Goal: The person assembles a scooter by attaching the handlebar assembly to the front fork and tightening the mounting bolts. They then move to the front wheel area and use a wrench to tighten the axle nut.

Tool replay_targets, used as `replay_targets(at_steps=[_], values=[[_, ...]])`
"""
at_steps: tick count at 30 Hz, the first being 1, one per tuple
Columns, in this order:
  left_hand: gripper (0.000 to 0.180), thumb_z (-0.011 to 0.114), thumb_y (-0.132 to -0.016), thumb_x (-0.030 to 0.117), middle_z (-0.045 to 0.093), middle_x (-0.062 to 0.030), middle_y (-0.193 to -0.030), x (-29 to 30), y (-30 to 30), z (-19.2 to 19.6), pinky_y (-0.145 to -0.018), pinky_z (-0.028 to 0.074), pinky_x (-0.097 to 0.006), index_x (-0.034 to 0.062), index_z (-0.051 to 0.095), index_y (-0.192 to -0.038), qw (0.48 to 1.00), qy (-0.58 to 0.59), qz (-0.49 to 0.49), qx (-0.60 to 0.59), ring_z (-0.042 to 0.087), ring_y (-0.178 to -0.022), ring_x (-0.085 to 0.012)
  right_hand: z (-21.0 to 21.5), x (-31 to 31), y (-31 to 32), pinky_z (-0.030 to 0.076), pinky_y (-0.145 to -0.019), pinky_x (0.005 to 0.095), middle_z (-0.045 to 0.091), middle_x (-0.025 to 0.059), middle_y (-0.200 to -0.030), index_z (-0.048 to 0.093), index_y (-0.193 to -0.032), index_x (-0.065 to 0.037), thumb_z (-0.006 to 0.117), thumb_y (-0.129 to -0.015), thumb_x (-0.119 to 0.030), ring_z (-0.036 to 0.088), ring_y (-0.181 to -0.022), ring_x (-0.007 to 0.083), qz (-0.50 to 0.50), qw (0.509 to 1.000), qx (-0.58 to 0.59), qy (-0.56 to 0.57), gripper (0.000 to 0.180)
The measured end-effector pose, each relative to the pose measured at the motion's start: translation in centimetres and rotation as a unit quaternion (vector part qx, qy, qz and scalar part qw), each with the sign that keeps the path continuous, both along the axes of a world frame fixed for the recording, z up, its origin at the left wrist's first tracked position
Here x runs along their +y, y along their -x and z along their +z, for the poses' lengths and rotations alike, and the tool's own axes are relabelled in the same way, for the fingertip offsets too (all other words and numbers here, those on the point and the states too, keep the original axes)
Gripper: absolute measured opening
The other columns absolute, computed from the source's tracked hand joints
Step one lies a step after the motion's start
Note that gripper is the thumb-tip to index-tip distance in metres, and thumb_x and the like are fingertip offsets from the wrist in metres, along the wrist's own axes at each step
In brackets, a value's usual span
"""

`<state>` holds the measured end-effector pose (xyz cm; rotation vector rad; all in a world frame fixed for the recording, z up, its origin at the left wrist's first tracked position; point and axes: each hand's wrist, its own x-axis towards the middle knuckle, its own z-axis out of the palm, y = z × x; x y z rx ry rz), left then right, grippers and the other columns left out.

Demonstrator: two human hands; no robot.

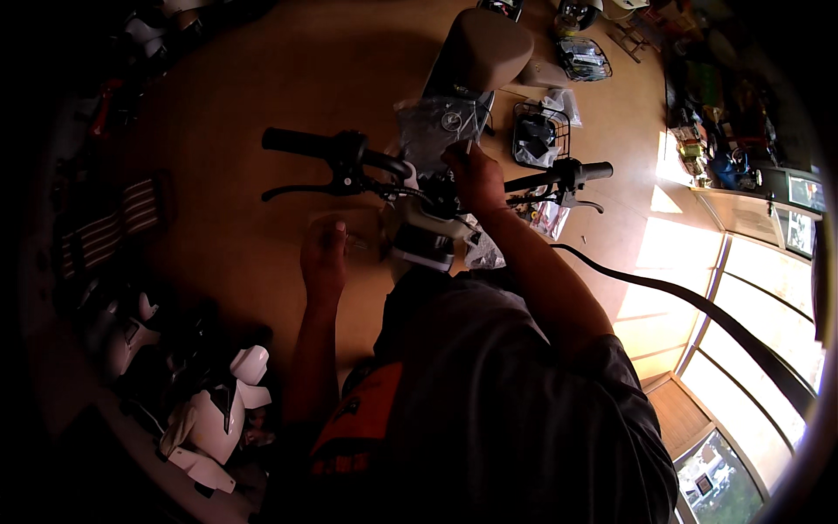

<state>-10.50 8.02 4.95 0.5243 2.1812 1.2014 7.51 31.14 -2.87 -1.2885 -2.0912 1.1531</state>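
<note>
My right hand (478,182) is closed over the middle of a scooter's handlebar (382,162). A thin pale rod-like piece shows at its fingertips, too small to name. My left hand (326,249) is raised left of the scooter's stem, below the left brake lever (297,189), with its fingers curled together. Something small and clear seems to be at its fingertips, but it is too dim to make out. Below the bar sits a white and black front housing (423,246). A clear plastic sheet or bag (428,131) lies just beyond the handlebar.
Ahead stands a brown padded seat (491,48). Wire baskets (567,140) with plastic-wrapped parts lie to the right. White scooter body parts (218,424) crowd the lower left, near a striped bench-like piece (140,210). A dark strap (681,293) crosses the right side before bright windows.
</note>
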Motion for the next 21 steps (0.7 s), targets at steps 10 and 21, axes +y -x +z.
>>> replay_targets(at_steps=[10, 21], values=[[0.027, 0.064, -0.102, 0.032, 0.054, 0.0032, -0.077, 0.9, 2.0, 3.9, -0.059, 0.040, -0.025, 0.0055, 0.066, -0.104, 0.993, -0.092, 0.062, -0.033, 0.047, -0.066, -0.0064, 5.9, 4.3, 1.9, 0.054, -0.087, 0.0447, 0.070, 0.0200, -0.102, 0.061, -0.124, -0.005, 0.055, -0.101, -0.026, 0.071, -0.090, 0.0343, 0.035, 0.983, 0.008, -0.179, 0.032], [0.032, 0.064, -0.100, 0.038, 0.055, 0.0023, -0.078, -1.6, 0.5, 0.9, -0.057, 0.040, -0.024, 0.0061, 0.066, -0.105, 0.993, -0.104, 0.057, 0.003, 0.049, -0.066, -0.0060, -0.4, 8.6, 0.8, 0.055, -0.083, 0.0514, 0.070, 0.0145, -0.107, 0.067, -0.112, -0.013, 0.054, -0.100, -0.030, 0.068, -0.103, 0.0369, 0.469, 0.788, -0.343, -0.203, 0.024]])
